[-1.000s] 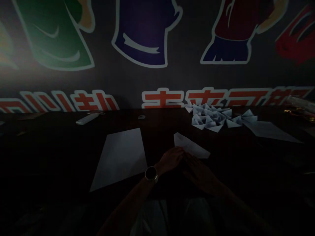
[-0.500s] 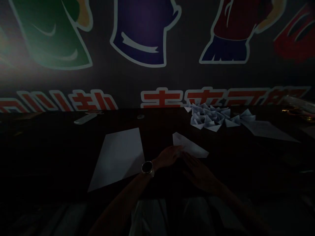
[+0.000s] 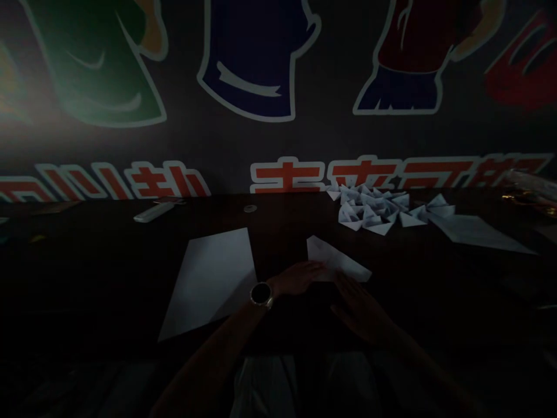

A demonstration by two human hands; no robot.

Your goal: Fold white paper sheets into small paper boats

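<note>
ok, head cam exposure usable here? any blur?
Head view: badly underexposed; the left hand and right hand barely separate from the dark table; only the folded paper, the flat sheet and the paper pile read clearly. No glare; paper edges look sharp, no motion blur; frame bottom near black.
</note>
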